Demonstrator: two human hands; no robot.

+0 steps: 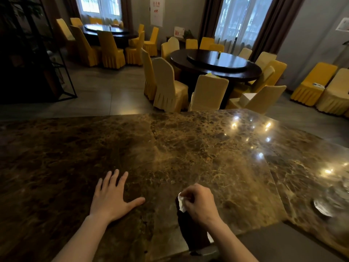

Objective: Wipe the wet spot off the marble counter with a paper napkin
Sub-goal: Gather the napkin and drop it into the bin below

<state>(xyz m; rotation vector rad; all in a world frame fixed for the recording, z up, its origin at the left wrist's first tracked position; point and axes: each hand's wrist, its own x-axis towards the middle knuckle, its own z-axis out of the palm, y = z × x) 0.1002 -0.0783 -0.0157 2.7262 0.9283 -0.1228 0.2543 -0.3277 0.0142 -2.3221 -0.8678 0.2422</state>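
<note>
Two hands: both are showing over the brown marble tabletop [188, 148], left to right as follows.
Left hand [111, 197]: it is lying palm-down on the marble, its fingers [113, 178] spread wide and flat, the thumb pointing right.
Paper napkin [181, 203]: a small white crumpled wad is peeking out at the left edge of the right fist, near the front of the tabletop and well apart from the left hand.
Right hand [200, 201]: it is curling into a loose fist, its fingers pinching the napkin, knuckles up.
Wet spot: I cannot tell where it is sitting; the polished stone is glaring with lamp reflections.
Far right: a dish-like metal object [322, 207] is resting on the tabletop.
Background: round dark tables [217, 63] are standing among yellow-covered chairs [166, 86].
</note>
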